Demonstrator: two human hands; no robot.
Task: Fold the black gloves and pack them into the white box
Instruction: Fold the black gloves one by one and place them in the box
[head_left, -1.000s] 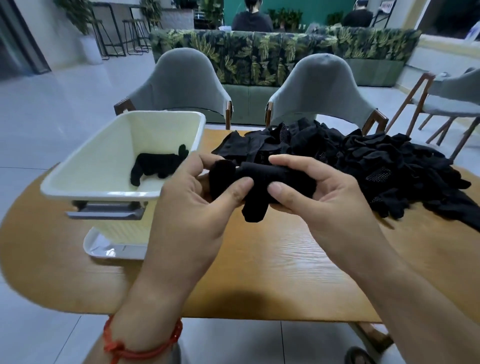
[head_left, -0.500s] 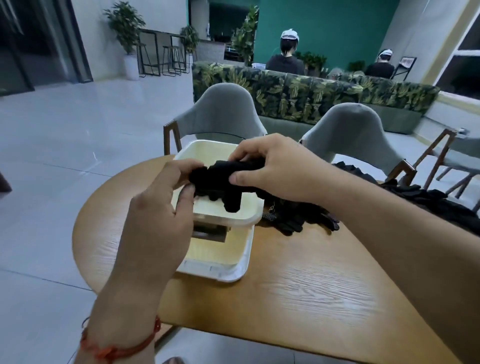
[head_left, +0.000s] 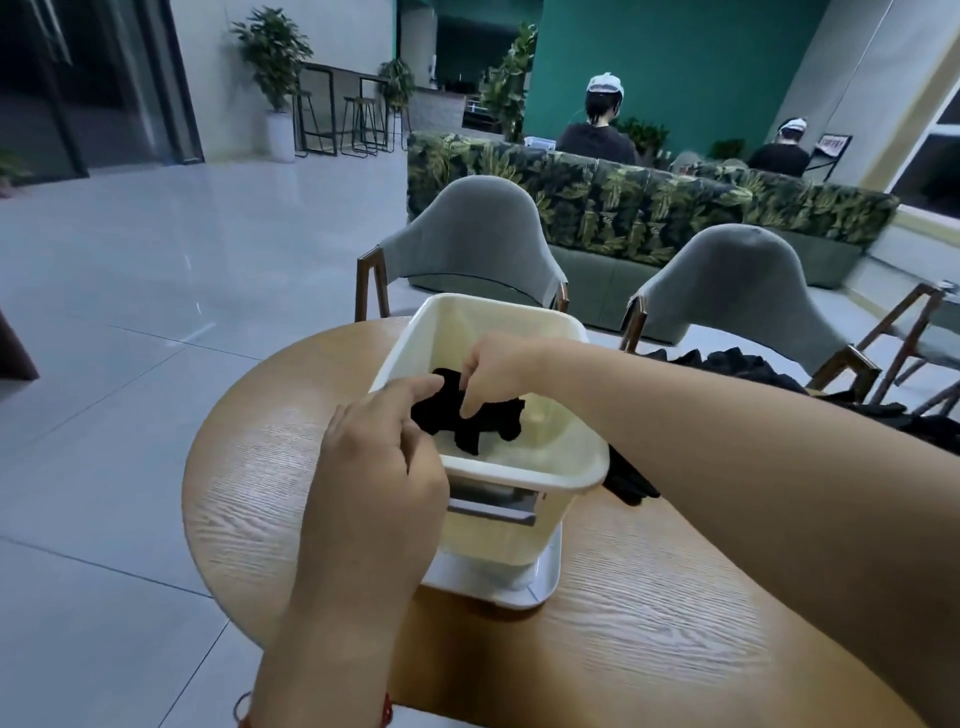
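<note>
So the folded black gloves (head_left: 483, 421) are down inside the white box (head_left: 498, 332), lying on its floor a bit toward the 9 o'clock wall, with the cuffs or fingers trailing off toward 5 o'clock.

Both hands are on them. The right hand (head_left: 498, 364) comes across the box from 3 o'clock, forearm over the rim, and its fingers are bent down with the thumb pinching the bundle from the top. The left hand (head_left: 379, 467) comes in from 7 o'clock, hanging over the near-left corner of the rim. Its index finger is stretched out and touching the 9 o'clock edge of the gloves, the other fingers are tucked in, and honestly I can't tell if it's really gripping anything, since the thumb is hidden.

The box stands in a white tray (head_left: 545, 582) on the wooden tabletop (head_left: 649, 639). The loose pile (head_left: 883, 410) of unfolded black gloves is at 3 o'clock from the box, one bit poking out right beside its wall. There's a red string (head_left: 244, 712) on the left wrist.
</note>
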